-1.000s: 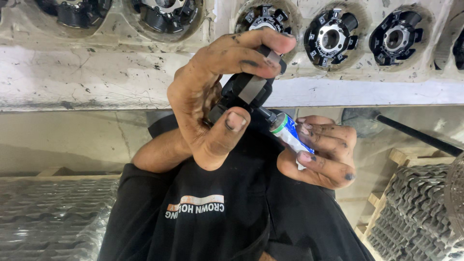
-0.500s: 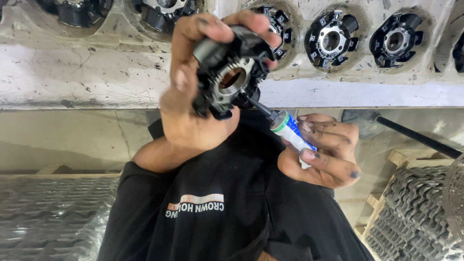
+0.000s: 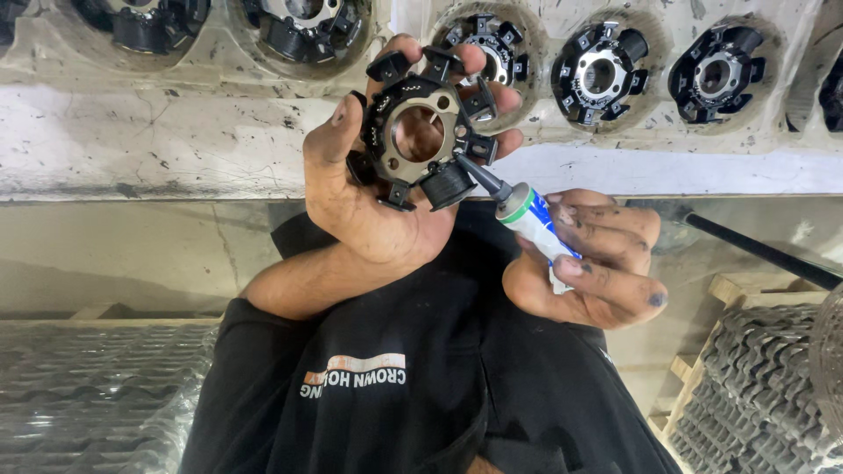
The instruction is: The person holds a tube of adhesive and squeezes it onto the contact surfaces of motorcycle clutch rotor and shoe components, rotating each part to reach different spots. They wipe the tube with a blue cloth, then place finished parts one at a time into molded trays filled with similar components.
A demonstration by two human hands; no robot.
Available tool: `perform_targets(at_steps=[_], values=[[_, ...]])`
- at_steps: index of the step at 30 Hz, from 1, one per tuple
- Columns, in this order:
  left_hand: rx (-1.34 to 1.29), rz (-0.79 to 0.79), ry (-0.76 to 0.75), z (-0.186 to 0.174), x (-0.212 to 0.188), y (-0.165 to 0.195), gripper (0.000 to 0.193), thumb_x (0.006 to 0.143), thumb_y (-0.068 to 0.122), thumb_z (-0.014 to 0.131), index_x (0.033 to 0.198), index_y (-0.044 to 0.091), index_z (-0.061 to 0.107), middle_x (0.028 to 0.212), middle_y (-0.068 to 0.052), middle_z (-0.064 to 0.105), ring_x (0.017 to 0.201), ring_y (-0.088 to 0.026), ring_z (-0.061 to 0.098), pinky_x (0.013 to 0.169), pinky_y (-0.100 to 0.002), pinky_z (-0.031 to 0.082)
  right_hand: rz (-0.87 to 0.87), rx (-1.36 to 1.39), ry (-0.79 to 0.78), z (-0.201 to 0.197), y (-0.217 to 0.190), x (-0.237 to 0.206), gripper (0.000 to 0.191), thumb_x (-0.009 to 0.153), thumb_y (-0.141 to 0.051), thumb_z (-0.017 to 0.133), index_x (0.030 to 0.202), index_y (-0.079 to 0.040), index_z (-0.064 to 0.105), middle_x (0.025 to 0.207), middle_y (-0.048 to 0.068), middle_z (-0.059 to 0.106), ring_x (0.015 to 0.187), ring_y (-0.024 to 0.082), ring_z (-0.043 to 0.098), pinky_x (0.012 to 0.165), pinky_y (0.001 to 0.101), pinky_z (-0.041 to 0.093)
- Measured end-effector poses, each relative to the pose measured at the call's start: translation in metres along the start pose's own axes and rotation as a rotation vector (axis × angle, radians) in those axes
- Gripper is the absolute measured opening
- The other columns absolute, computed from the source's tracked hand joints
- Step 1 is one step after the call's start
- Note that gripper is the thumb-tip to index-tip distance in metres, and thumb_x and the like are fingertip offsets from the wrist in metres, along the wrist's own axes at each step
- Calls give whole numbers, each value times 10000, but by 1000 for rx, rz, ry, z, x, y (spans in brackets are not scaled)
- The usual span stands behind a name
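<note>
The left hand (image 3: 386,189) has its fingers (image 3: 479,63) curled over the top of a black stator (image 3: 421,140) and its thumb (image 3: 327,145) pressed on the near rim, so the ring sits upright in the palm with its open centre facing the camera. The right hand (image 3: 588,259) pinches a small tube (image 3: 531,219) between thumb and folded fingers, white with a green band and a dark tapered nozzle (image 3: 481,175). The nozzle tip touches the stator at its lower right edge, just beside one of the wound coils (image 3: 448,184). Both hands are held in the air in front of a black shirt (image 3: 395,386), near a dusty white bench (image 3: 176,140) where more stators (image 3: 601,75) sit in a row of round recesses (each one the same toothed ring). Ribbed metal parts (image 3: 755,386) are stacked at the lower right, and a dark rod (image 3: 764,254) slants past the right hand. The risk here, as I judge it, is a hard squeeze: too much paste could run onto the coil or the bore. The grip on the stator is by the rim only, so a push from the nozzle could tilt it or pop it out of the fingers. The fingers are grimy too, which could make the tube slip.
</note>
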State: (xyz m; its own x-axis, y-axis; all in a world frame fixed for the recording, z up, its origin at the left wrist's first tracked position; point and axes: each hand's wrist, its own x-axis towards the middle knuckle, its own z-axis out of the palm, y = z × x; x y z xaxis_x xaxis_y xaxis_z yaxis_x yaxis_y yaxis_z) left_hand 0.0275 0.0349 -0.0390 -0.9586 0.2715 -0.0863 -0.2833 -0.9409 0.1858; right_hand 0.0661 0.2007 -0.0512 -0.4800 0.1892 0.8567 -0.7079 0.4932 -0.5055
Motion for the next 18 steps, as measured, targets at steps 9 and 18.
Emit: perform_targets(at_steps=[9,18], values=[[16,-4,61,3,1,-1,462,1132,459,540,1343,48,537,1324,-219,590,1187,-401,608,983,-557,540,57,2,-64,-11,-4,-1,481,710,36,835,988,-120,475,809,100,636,782,226,619,635,361,612],[15,-16,86,5,9,3,463,1115,460,557,1302,37,556,1302,-210,599,1165,-395,615,980,-523,541,128,-44,-223,-13,-13,11,476,754,62,841,1011,-97,474,883,135,646,833,271,649,714,396,639]])
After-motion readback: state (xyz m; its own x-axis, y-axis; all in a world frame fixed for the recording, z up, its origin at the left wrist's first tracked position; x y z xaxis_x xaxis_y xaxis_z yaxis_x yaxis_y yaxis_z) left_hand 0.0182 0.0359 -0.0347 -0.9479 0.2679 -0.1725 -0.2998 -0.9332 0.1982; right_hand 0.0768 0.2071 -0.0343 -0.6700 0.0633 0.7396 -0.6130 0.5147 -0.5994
